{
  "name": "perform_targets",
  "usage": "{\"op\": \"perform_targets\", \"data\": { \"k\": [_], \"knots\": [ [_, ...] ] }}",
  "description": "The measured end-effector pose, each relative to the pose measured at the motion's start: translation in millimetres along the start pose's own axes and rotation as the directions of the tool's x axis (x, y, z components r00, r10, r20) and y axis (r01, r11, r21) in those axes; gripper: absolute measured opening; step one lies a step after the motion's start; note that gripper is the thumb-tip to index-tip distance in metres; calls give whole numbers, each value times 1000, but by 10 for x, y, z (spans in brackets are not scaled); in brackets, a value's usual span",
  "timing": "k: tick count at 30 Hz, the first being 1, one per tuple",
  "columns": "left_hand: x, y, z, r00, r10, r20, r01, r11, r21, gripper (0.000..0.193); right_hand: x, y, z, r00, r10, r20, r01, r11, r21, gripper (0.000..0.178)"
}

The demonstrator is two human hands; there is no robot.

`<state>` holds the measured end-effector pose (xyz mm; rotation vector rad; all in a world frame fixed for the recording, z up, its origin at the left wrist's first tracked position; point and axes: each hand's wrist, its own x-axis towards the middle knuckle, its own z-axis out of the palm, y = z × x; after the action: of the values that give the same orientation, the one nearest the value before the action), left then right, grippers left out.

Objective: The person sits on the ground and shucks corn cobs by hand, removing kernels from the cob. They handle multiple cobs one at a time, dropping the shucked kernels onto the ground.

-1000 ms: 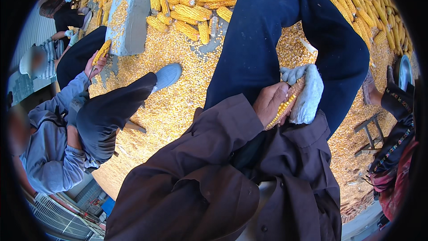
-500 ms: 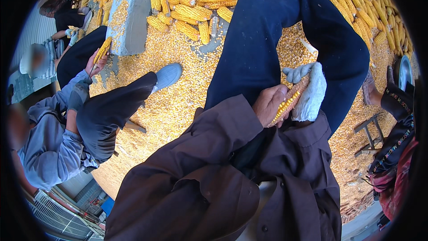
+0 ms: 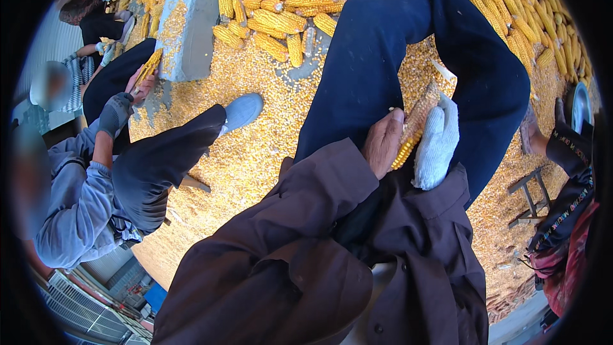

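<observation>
the left hand (image 3: 385, 142), bare, is curled round the lower left side of a cob (image 3: 419, 115), thumb laid along it and pointing up; its other fingers are mostly hidden. the right hand (image 3: 437, 147), in a white glove, lies against the cob's right side, fingers pointing away from the body; whether they close round it, i cannot tell. the cob slants between the two hands, its bare end reaching past the left thumb, its yellow grains showing low down between palms. just beyond the gloved fingertips is a pale husk (image 3: 445, 71). dark trousers (image 3: 367, 57) flank the fingers on both sides.

loose kernels (image 3: 236, 147) cover the ground left of the fingers, and a heap (image 3: 274, 22) of whole ears lies well beyond them. far to their upper left stands a grey block (image 3: 198, 38) with kernels on it. well left of the fingers, a co-worker (image 3: 76, 198) holds a yellow ear (image 3: 152, 64). well right of them are a stool (image 3: 532, 193) and, farther out, a basin (image 3: 581, 107).
</observation>
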<state>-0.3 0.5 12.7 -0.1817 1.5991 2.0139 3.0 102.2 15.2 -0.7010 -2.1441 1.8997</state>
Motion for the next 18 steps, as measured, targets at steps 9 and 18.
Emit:
{"op": "perform_targets", "data": {
  "k": [9, 18],
  "knots": [
    [2, -1, -55, 996, -87, -17, 87, 996, 11, 56, -40, -137, -2, 987, -62, 146, 111, 926, -361, 25],
    [91, 2, -7, 982, -187, -7, 180, 957, -225, 57, -43, -149, -48, 993, 49, 110, -42, 997, -72, 22]
  ]
}}
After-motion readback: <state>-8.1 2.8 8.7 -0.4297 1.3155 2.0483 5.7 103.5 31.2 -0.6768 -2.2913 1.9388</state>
